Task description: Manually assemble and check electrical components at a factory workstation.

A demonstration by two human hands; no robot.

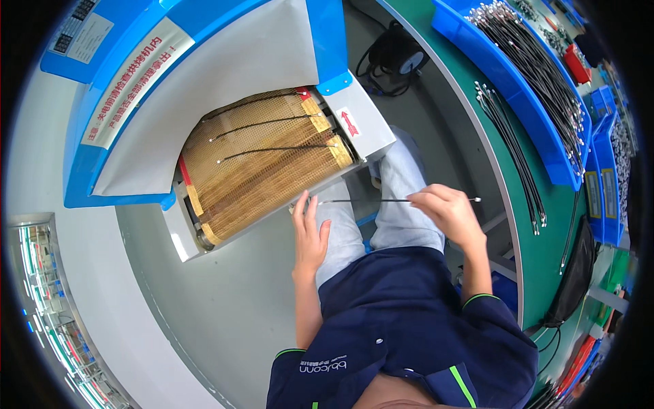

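A thin black cable (371, 200) with metal end fittings stretches level above my lap. My right hand (446, 213) pinches it near its right end, and a short tip sticks out beyond the fingers. Beside the cable's left end is my left hand (310, 238), its fingers extended and its thumb apart; whether the fingertips touch the cable is hard to see. Ahead, several similar black cables, one of them the nearest cable (272, 148), lie across a brown mesh conveyor belt (238, 180) that comes out from under a pale curtain.
The blue and white machine (82, 163) fills the left front. On the green bench (470, 61) at right lie a bundle of black cables (511, 150), a blue bin (545, 129) full of cables and a black pouch (572, 279). A black coiled cord reel (395, 58) stands on the floor.
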